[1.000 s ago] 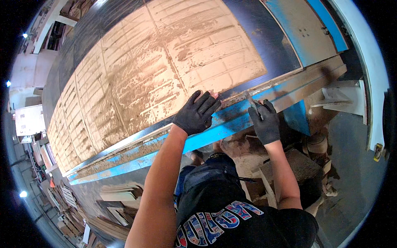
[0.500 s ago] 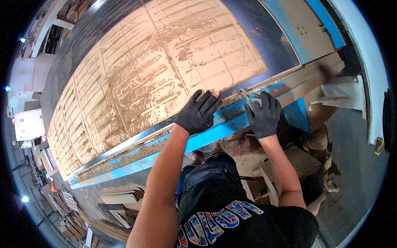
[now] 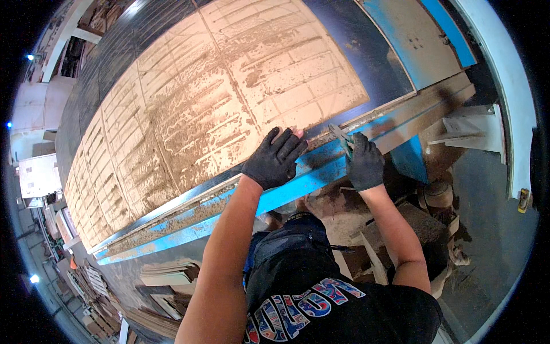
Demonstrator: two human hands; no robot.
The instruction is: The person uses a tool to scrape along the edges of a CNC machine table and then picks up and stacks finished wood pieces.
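Observation:
My left hand (image 3: pixel 270 159), in a black glove, lies on the near edge of a large sawdust-covered board (image 3: pixel 303 63) with rows of long cuts. Its fingers are stretched out and a little apart, and some bare fingertip shows. In my black-gloved right hand (image 3: pixel 365 165) is a pair of pliers (image 3: pixel 340 136) with metal jaws and a green handle. Their jaws point up and left over the rail beside the board's corner. My fingers wrap round the handle and hide part of it. Whether the jaws hold anything cannot be made out.
A blue metal beam (image 3: pixel 286 182), dusted with sawdust, runs along the machine bed's near side. Dark bed surface (image 3: pixel 375 71) shows beyond the board's right edge. Wood panels (image 3: pixel 168 273) lie stacked on the floor at lower left. A brown sawdust-covered block (image 3: pixel 412 226) stands at right.
The pliers have swung, and their jaws look closer together; more green handle shows. My right hand has turned slightly and lowered a little. My left hand stays almost where it was.

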